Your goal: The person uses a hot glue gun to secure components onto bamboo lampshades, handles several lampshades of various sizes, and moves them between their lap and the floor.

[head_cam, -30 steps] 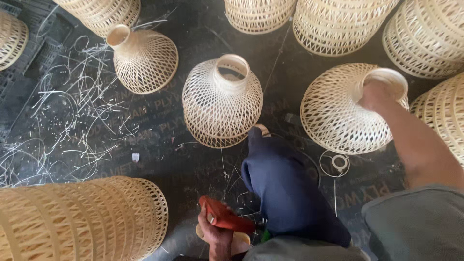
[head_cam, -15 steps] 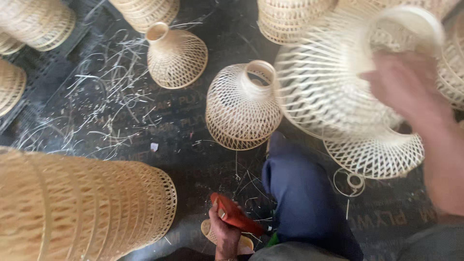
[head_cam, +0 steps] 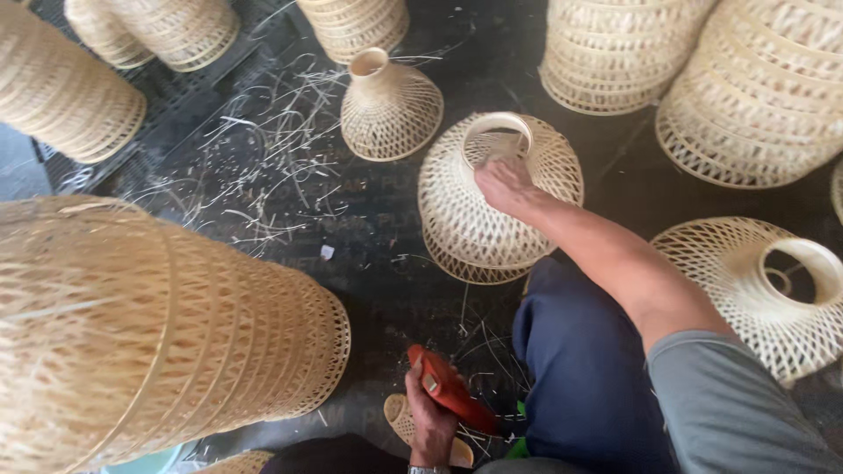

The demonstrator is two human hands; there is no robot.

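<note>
While the right hand (head_cam: 502, 183) grips the neck ring of a woven bamboo shade (head_cam: 496, 197) just beyond the person's knee (head_cam: 562, 307), the left hand (head_cam: 430, 412) clasps a red tool (head_cam: 448, 391) near that knee.

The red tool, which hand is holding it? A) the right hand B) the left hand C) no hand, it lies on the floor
B: the left hand is wrapped around the red tool low in the picture, while the right hand is up at the round neck of a woven basket.
</note>
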